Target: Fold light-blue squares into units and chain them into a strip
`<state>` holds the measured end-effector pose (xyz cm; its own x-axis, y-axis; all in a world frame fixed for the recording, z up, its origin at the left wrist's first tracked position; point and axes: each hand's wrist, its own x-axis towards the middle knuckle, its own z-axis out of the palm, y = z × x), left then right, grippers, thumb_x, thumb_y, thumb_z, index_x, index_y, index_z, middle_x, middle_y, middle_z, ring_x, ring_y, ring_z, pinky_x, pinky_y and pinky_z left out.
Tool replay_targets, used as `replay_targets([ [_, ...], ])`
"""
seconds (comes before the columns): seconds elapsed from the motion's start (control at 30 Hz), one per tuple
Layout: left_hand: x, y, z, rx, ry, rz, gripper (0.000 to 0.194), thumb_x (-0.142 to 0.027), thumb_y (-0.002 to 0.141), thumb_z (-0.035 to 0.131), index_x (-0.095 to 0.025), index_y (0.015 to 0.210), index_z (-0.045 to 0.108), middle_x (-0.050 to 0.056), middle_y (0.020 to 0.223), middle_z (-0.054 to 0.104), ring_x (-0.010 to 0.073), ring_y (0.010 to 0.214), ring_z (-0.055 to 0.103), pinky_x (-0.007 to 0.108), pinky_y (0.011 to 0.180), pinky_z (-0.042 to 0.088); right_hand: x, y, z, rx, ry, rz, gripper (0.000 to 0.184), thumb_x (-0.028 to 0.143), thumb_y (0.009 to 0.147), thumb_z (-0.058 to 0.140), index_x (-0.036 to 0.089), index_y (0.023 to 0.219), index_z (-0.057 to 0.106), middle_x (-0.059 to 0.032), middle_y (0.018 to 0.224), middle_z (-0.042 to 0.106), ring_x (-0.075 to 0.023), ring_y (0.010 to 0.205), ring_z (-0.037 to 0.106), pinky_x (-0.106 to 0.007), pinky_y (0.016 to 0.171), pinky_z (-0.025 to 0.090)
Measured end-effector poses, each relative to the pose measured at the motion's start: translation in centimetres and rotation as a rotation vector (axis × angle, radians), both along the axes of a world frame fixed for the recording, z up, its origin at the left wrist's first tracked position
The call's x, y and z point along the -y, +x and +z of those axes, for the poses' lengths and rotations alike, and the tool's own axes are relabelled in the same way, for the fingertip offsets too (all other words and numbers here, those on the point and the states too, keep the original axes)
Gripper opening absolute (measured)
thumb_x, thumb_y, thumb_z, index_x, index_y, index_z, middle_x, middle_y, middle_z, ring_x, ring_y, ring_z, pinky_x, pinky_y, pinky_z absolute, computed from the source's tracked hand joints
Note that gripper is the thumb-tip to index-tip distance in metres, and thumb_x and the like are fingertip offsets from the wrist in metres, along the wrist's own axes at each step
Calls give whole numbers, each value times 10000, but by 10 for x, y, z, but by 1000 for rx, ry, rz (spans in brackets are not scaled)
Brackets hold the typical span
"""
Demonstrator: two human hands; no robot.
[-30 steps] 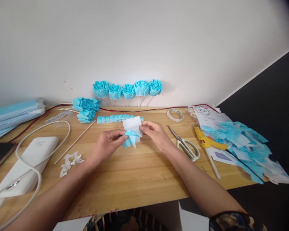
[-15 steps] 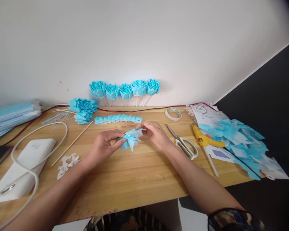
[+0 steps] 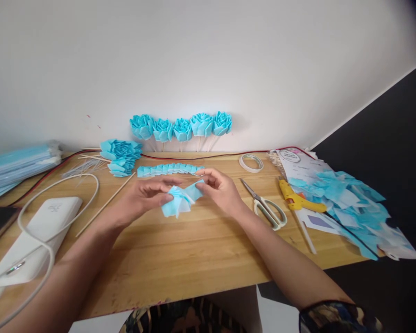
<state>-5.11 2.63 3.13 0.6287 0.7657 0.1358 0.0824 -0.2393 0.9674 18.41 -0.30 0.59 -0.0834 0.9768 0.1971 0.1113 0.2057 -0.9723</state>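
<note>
Right now, your left hand (image 3: 147,199) is pinching a fanned bundle (image 3: 175,203) of thin blue pieces between thumb and fingers, and your right hand (image 3: 220,189) grips the far right corner of a single blue sheet (image 3: 194,190) that slants between the two hands. The bundle lies just to the right of your left fingertips, its loose edges fanning out to the right and toward the near side, so your left hand is the nearer one to it. The sheet's long axis runs from the bundle at near left to your right fingertips at far right; its left end meets the bundle, though you cannot tell from here whether the two are joined. Both pieces seem to be held above the middle of the table (image 3: 211,259). Just to the far side of your hands lies a row of folded blue pieces (image 3: 169,169), its length running left to right; your right fingers overlap its right end in view, and whether they touch it is unclear. Scissors (image 3: 268,209) lie to the right of your right hand, with a yellow glue gun (image 3: 298,202) farther right.
</note>
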Motion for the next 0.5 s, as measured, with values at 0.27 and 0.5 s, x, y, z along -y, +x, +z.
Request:
replay_targets([
  [0.27,14,25,-21,-127,98,100,169,-291,819,615,-158,847,715,69,886,726,189,818,653,304,769,489,5,-7,0,255,82,-31,247,277,806,633,212,1039,681,13,753,639,-117,681,584,-244,657,455],
  [0.5,12,24,-21,-133,37,252,199,-322,801,597,-152,777,697,43,811,716,166,715,624,259,651,470,0,14,13,297,130,-241,144,307,819,608,203,878,687,-26,842,693,-164,743,616,-282,696,465],
])
